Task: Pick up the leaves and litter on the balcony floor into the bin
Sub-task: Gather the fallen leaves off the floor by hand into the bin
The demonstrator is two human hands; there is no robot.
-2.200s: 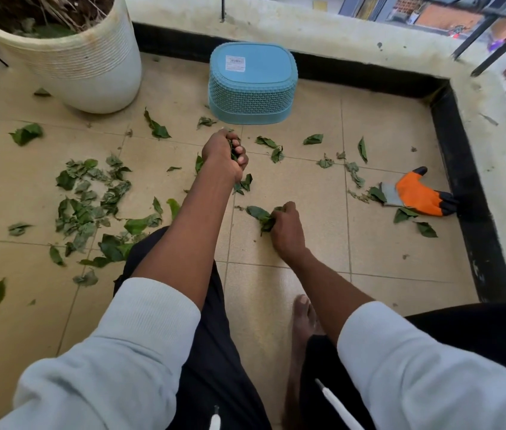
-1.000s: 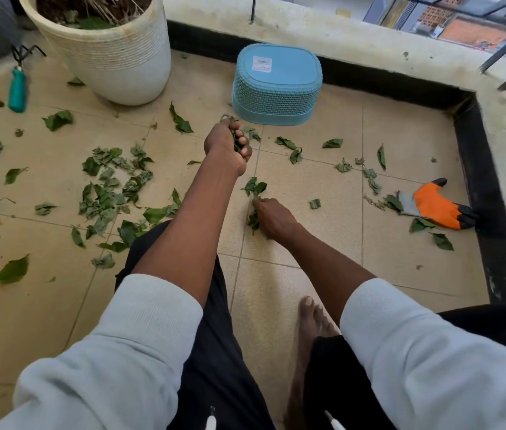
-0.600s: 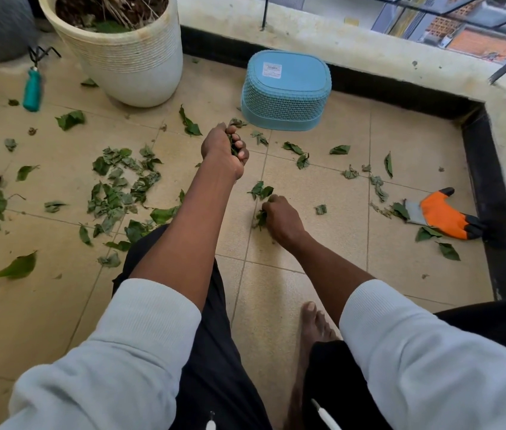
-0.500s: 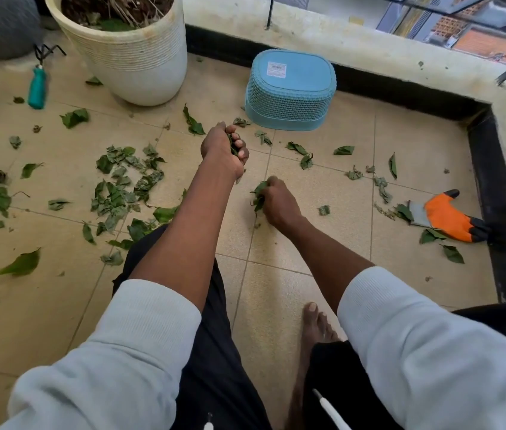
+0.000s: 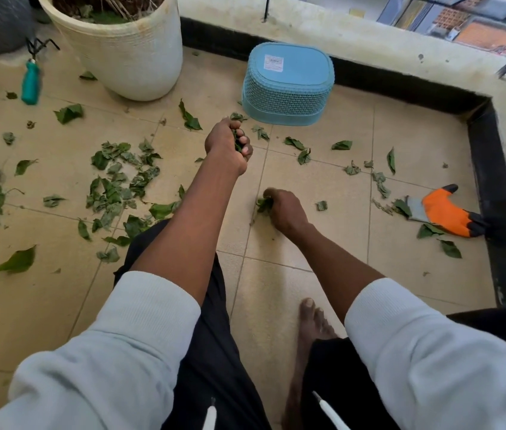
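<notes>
At frame centre we see the left hand [image 5: 227, 147] fisted round a wad of leaves, the right hand [image 5: 286, 209] low, fingers curled on leaves [image 5: 263, 203] at the tile. Blue bin [image 5: 289, 83] sits upside-down, upper centre; loose leaves [image 5: 121, 178] mid-left.

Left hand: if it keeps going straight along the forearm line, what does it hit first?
Likely the blue basket. The left hand, gripping leaves, points up-frame, slightly right; only a small leaf lies between. Depth is unclear.
</notes>
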